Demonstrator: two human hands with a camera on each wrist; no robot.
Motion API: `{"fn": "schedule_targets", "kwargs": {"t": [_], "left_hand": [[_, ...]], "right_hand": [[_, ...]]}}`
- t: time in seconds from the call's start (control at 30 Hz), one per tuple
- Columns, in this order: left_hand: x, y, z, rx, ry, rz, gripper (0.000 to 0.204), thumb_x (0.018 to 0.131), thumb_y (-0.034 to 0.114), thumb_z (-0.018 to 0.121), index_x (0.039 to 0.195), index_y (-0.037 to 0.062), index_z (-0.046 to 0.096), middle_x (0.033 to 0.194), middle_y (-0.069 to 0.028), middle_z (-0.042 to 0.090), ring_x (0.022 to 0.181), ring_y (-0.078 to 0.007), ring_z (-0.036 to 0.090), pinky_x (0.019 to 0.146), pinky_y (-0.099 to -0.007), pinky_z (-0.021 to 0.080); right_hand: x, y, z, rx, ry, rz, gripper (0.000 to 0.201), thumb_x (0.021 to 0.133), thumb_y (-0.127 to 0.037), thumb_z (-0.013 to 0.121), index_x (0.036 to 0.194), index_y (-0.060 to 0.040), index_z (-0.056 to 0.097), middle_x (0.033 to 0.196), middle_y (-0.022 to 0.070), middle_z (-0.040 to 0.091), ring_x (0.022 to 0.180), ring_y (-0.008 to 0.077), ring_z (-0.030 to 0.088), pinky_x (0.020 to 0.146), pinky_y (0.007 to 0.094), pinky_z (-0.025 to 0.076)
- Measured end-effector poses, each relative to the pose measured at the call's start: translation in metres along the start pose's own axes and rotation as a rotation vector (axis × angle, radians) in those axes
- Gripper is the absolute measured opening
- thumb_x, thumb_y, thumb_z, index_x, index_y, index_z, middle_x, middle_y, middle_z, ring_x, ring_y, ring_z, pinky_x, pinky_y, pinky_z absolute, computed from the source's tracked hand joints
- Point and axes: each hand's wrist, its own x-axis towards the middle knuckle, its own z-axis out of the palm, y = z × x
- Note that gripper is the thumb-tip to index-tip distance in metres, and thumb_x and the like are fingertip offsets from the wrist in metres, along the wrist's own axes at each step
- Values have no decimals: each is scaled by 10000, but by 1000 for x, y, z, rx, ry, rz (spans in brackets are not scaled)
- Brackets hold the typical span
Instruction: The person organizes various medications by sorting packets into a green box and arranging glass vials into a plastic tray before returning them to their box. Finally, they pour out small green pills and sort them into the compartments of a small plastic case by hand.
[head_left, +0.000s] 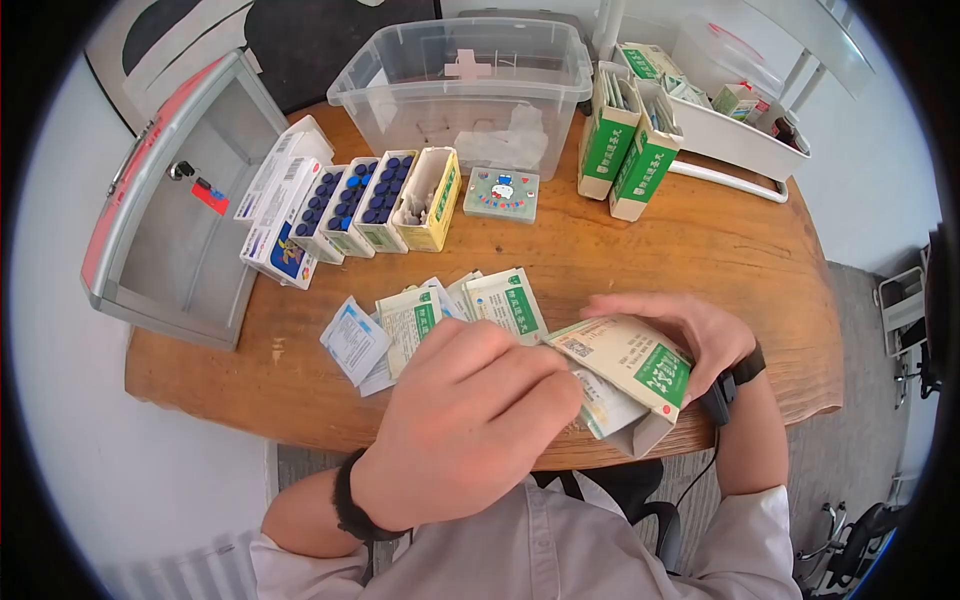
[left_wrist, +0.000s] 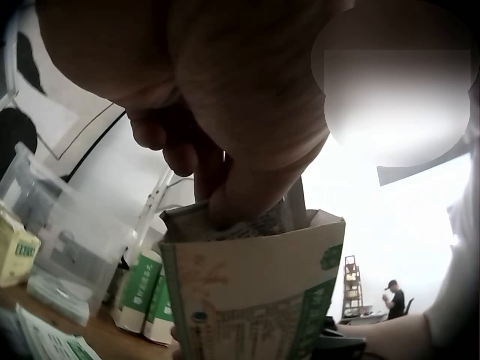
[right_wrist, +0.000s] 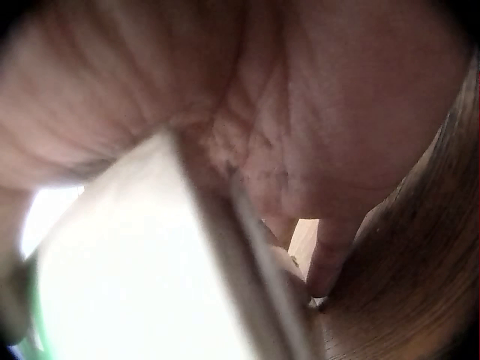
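My right hand [head_left: 700, 335] grips a cream-and-green medicine box [head_left: 640, 360], tilted, its open end toward my left hand. In the right wrist view the palm [right_wrist: 315, 112] lies against the box's side. The left hand [head_left: 470, 420] reaches into that opening. Seen from the left wrist, its thumb and fingers [left_wrist: 247, 187] pinch a sachet [left_wrist: 262, 223] at the box mouth; the fingertips are partly hidden inside. Left of the box, several flat sachets lie overlapping on the table, among them a green-printed sachet [head_left: 510, 303] and a white-and-blue sachet [head_left: 355, 342].
Two upright green boxes [head_left: 645, 165] stand at the back right beside a white bin [head_left: 740, 120]. Behind are a clear plastic tub [head_left: 460, 100] and a small tin [head_left: 500, 195]. Boxes of blue-capped vials [head_left: 388, 195] and an open case [head_left: 180, 215] stand at the left.
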Motion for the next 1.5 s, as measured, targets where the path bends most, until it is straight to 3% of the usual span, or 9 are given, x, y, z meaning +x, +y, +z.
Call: {"fn": "schedule_targets", "kwargs": {"t": [0.3, 0.37, 0.67, 0.8, 0.87, 1.1, 1.2, 1.27, 1.5], "left_hand": [[4, 14, 8, 45, -182, 29, 307, 808, 56, 765, 1108, -10, 774, 1127, -107, 748, 918, -277, 721, 791, -403, 594], [0, 14, 0, -64, -402, -38, 350, 825, 54, 757, 1166, -24, 779, 1141, -117, 760, 1049, -298, 744, 856, -406, 610], [-17, 5, 19, -227, -295, 165, 423, 975, 109, 660, 1367, -47, 688, 1324, -197, 717, 1255, -365, 697, 1088, -498, 551], [-38, -27, -30, -118, -259, 24, 513, 894, 153, 797, 1386, 35, 711, 1369, -167, 717, 1272, -373, 694, 1118, -520, 542], [-52, -42, -51, 99, -250, -309, 544, 827, 131, 854, 1359, 89, 747, 1393, -138, 723, 1300, -360, 683, 1167, -531, 513], [-89, -72, -46, 212, -442, -260, 430, 813, 85, 864, 1238, 87, 796, 1339, -113, 750, 1351, -332, 648, 1251, -548, 441], [-82, -71, -39, 210, -359, -114, 398, 831, 65, 846, 1224, 78, 788, 1267, -108, 774, 1284, -338, 683, 1195, -551, 498], [-71, -62, -41, 172, -27, -167, 179, 841, 74, 826, 1018, 64, 801, 1183, -95, 786, 1120, -301, 749, 998, -486, 606], [-33, 8, -54, -128, 26, 89, 204, 871, 47, 839, 1071, 77, 808, 1101, -175, 814, 795, -232, 761, 587, -330, 567]], "right_hand": [[1, 2, 0, -15, 22, -5, 1317, 557, -170, 1054, 1690, 55, 421, 1678, 188, 532, 1546, 245, 491, 1327, 382, 305], [-1, 1, 0, -37, 27, -4, 1314, 560, -173, 1053, 1689, 56, 421, 1673, 187, 534, 1544, 245, 492, 1325, 383, 308], [2, 5, -3, -41, 8, -28, 1322, 556, -203, 1069, 1679, 70, 425, 1677, 194, 532, 1545, 255, 498, 1326, 390, 311], [-2, 9, 2, 65, 69, 1, 1361, 516, -195, 1088, 1676, 70, 428, 1683, 200, 524, 1551, 262, 495, 1322, 392, 319], [-3, 10, -1, 57, 59, -4, 1366, 509, -185, 1090, 1677, 69, 428, 1685, 199, 521, 1549, 262, 497, 1320, 391, 320], [-4, 4, -1, -44, 36, -6, 1332, 526, -161, 1072, 1675, 65, 438, 1693, 199, 515, 1559, 264, 485, 1330, 387, 300], [-1, 0, 4, 25, 84, 38, 1326, 526, -154, 1064, 1675, 63, 440, 1698, 201, 510, 1571, 265, 472, 1335, 385, 286], [-2, 1, 3, 15, 51, 9, 1326, 528, -154, 1062, 1677, 63, 437, 1707, 204, 500, 1581, 266, 460, 1339, 384, 278], [1, 1, -1, -30, -5, -22, 1307, 567, -150, 1057, 1682, 76, 415, 1717, 214, 482, 1589, 269, 449, 1341, 388, 277]]}}
